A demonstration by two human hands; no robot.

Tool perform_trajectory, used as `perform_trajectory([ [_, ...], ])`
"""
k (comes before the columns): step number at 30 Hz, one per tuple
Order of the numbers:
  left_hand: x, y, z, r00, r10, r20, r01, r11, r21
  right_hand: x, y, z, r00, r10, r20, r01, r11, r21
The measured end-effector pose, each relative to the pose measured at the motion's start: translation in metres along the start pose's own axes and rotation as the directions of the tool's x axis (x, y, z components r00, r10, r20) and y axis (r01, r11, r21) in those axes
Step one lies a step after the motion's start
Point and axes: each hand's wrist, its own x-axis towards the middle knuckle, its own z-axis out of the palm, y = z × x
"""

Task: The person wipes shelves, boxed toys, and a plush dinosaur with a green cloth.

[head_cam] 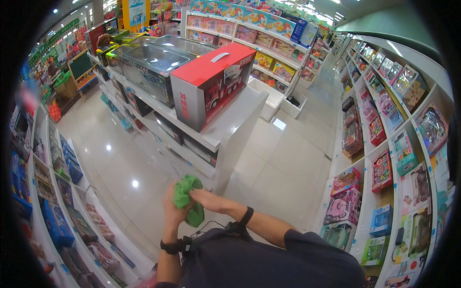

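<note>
A bunched green cloth [191, 187] is held between my two hands in front of my body. My left hand [174, 208] grips it from the left, slightly blurred. From the right, my right hand [207, 199] pinches it, and a fold hangs down between the hands. Just beyond them is the end of a white display shelf [237, 133]. On its top stands a red and grey toy box [194, 104] with a white handle and a window showing a red toy truck. Clear-topped boxes [155, 57] line up behind it.
White shelves of boxed toys run along the right [363, 144] and the left [77, 180]. Pale glossy floor tiles [284, 172] lie between them. Two white bins [268, 99] stand beyond the display shelf, near another toy rack [245, 25]. A small chalkboard easel [81, 68] is at far left.
</note>
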Motion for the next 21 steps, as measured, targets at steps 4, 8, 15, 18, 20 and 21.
perform_trajectory([
  [4,-0.004,-0.001,0.000,0.996,-0.043,-0.084,0.027,0.984,-0.177,-0.013,-0.007,0.003,0.988,-0.143,-0.062,0.121,0.954,-0.273],
  [8,-0.015,-0.033,-0.002,0.958,-0.266,-0.104,0.196,0.877,-0.440,-0.019,-0.007,-0.004,0.960,-0.160,-0.231,0.094,0.957,-0.273],
  [15,-0.039,-0.037,-0.005,0.938,-0.258,0.232,0.340,0.548,-0.765,-0.012,0.006,-0.016,0.965,-0.039,-0.260,0.088,0.980,0.179],
  [18,-0.037,-0.019,0.003,0.922,-0.342,0.181,0.341,0.497,-0.798,-0.014,-0.003,-0.005,0.995,-0.099,-0.008,0.099,0.981,0.168],
  [20,-0.032,-0.014,0.009,0.887,-0.446,0.123,0.355,0.485,-0.799,-0.013,-0.010,0.010,0.975,-0.214,0.065,0.217,0.976,-0.036],
  [21,-0.032,-0.017,0.012,0.905,-0.420,0.062,0.300,0.528,-0.794,-0.014,-0.011,0.013,0.962,-0.270,0.047,0.274,0.940,-0.204],
])
